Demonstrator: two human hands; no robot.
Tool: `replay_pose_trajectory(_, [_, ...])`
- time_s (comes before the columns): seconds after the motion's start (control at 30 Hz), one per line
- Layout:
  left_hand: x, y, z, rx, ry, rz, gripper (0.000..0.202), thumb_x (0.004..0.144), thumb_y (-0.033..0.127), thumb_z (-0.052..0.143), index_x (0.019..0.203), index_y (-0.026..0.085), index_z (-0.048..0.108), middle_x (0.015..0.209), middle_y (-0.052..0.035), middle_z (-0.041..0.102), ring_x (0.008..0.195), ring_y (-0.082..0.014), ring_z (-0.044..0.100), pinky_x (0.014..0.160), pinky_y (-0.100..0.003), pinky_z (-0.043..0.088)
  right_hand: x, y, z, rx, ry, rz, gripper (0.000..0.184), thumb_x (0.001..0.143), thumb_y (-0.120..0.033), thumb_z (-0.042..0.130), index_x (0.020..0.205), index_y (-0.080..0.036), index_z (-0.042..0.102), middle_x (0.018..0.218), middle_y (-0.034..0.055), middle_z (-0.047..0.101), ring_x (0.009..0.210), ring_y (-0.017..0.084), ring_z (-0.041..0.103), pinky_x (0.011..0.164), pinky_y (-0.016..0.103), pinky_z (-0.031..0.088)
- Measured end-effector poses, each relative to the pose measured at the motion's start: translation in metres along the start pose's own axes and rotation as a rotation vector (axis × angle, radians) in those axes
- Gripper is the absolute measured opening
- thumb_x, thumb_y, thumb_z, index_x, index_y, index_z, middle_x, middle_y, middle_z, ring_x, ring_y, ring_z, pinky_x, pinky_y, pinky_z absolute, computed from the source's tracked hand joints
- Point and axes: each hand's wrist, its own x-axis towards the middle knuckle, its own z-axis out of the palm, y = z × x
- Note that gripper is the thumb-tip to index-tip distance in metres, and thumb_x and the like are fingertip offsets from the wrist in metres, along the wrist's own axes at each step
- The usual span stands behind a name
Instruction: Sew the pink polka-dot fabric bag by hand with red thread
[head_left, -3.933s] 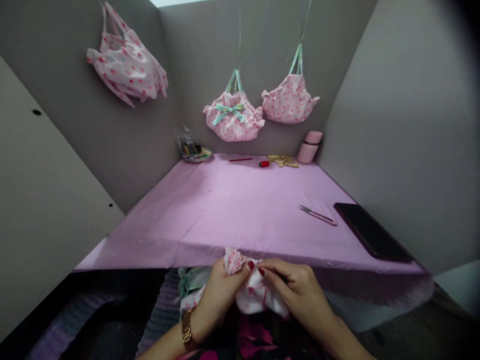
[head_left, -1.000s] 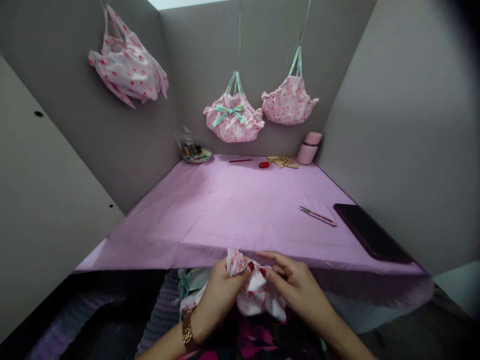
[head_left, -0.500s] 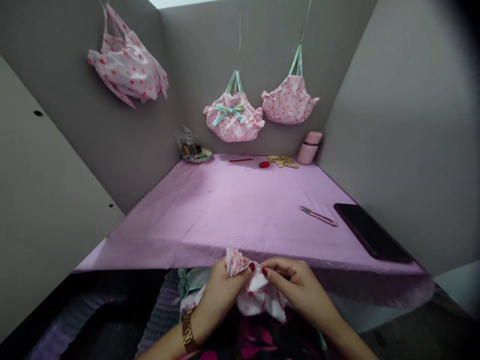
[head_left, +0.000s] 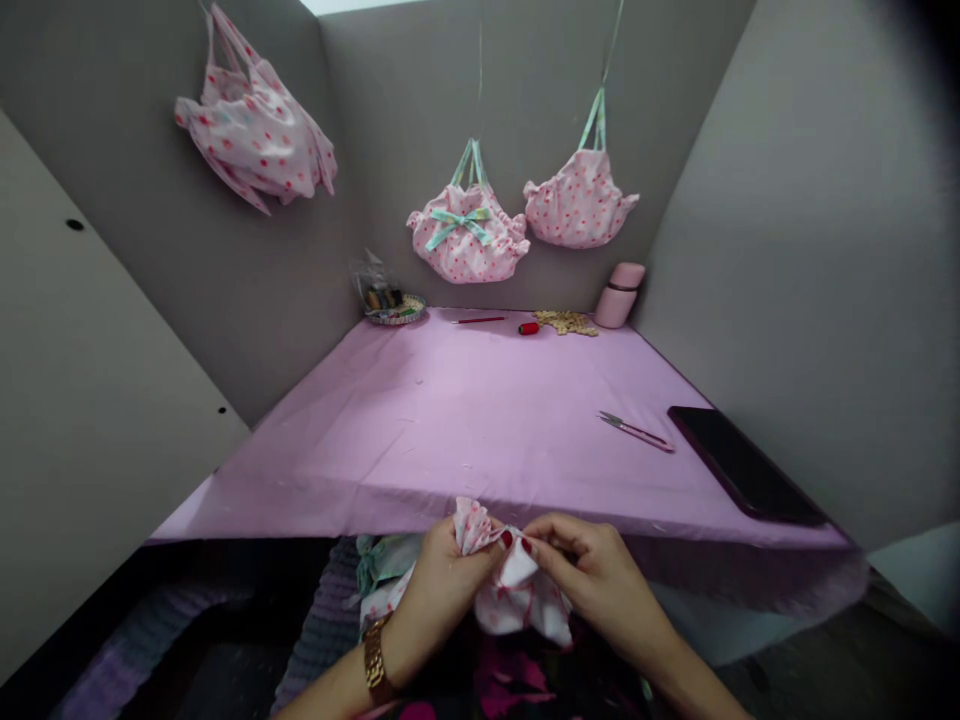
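Note:
A piece of pink polka-dot fabric [head_left: 517, 605] with a white underside and red stitching lines hangs between my hands, just in front of the table's near edge. My left hand [head_left: 450, 570] pinches its gathered, ruffled edge between thumb and fingers. Close beside it, my right hand [head_left: 589, 565] pinches the same cloth with thumb and forefinger. Whether a needle or thread sits between the fingertips is too small to tell. More dotted cloth with a green tie [head_left: 382, 565] lies under my left forearm.
Thread snips [head_left: 636, 431] and a dark phone or tablet [head_left: 739, 462] lie on the lilac-covered table [head_left: 480, 400]. A red thread spool [head_left: 528, 328], a beaded mat [head_left: 566, 322], a pink flask [head_left: 619, 296] and a basket [head_left: 401, 312] stand behind. Dotted bags [head_left: 469, 240] hang above.
The fingertips and the pinched cloth have shifted very slightly, with the two thumbs a little closer together. Both hands keep hold of the fabric.

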Motion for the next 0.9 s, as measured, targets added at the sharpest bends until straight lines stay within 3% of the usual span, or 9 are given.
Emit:
replay_pose_trajectory(0.17, [0.001, -0.003, -0.001, -0.011, 0.021, 0.01, 0.018, 0.069, 0.03, 0.056, 0.067, 0.013, 0.055, 0.061, -0.0002, 0.052, 0.057, -0.0113, 0.046, 0.054, -0.023, 0.035, 0.001, 0.004, 0.0, 0.067, -0.006, 0.018, 0.014, 0.079, -0.018, 0.048, 0.075, -0.015, 0.061, 0.063, 0.0004, 0.06, 0.057, 0.012, 0.053, 0.053, 0.02, 0.039])
replay_pose_trajectory(0.63, [-0.003, 0.005, 0.003, -0.212, -0.077, -0.067, 0.014, 0.067, 0.025, 0.059, 0.067, 0.013, 0.053, 0.061, 0.0016, 0.047, 0.057, -0.0092, 0.041, 0.055, -0.023, 0.031, 0.003, 0.019, 0.005, 0.613, -0.108, 0.146, 0.013, 0.075, -0.026, 0.059, 0.076, -0.013, 0.062, 0.069, 0.0029, 0.062, 0.061, 0.011, 0.054, 0.058, 0.02, 0.041])
replay_pose_trajectory(0.9, [-0.006, 0.005, 0.004, -0.306, -0.098, -0.08, 0.018, 0.068, 0.029, 0.06, 0.067, 0.012, 0.054, 0.059, 0.0017, 0.048, 0.053, -0.0084, 0.04, 0.053, -0.022, 0.03, 0.005, 0.022, 0.008, 0.511, -0.15, 0.063, 0.017, 0.081, -0.03, 0.052, 0.079, -0.013, 0.056, 0.066, 0.0001, 0.053, 0.058, 0.009, 0.046, 0.053, 0.018, 0.034])
